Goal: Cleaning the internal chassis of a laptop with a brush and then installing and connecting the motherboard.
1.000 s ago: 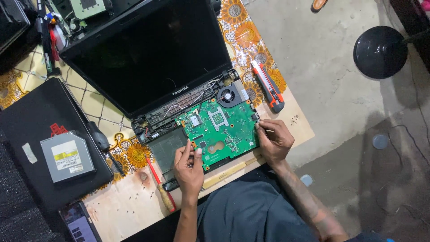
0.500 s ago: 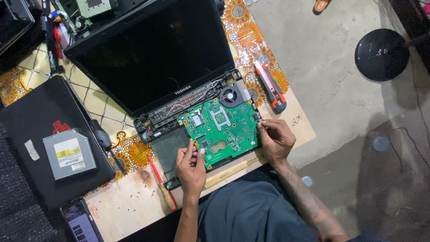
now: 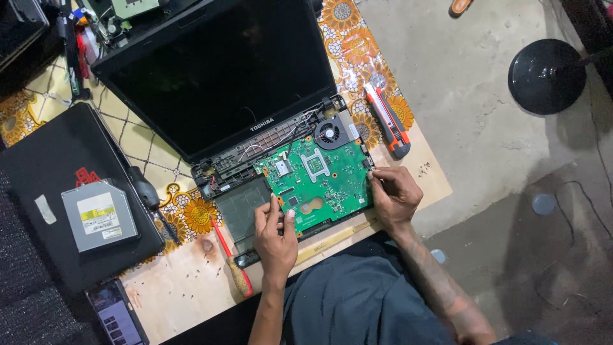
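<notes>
Bench clutter around the open machine

A red-and-grey utility knife (image 3: 387, 121) was laid on the flowered cloth (image 3: 353, 38); a silver optical drive (image 3: 99, 216) was rested on a closed black laptop (image 3: 60, 160) — and a red-handled screwdriver (image 3: 232, 262) and a phone (image 3: 116, 313) were seen nearer the table edge.

The laptop screen (image 3: 217, 73) is the landmark: a large dark rectangle, switched off, tilted back with a black bezel. Well to its lower left, a grey optical drive (image 3: 99, 215) lies on a closed black laptop and carries a white rectangular label (image 3: 97, 214) with a yellow patch. Further down from that, at the bottom edge, a phone (image 3: 118, 314) shows a lit bluish screen.
</notes>
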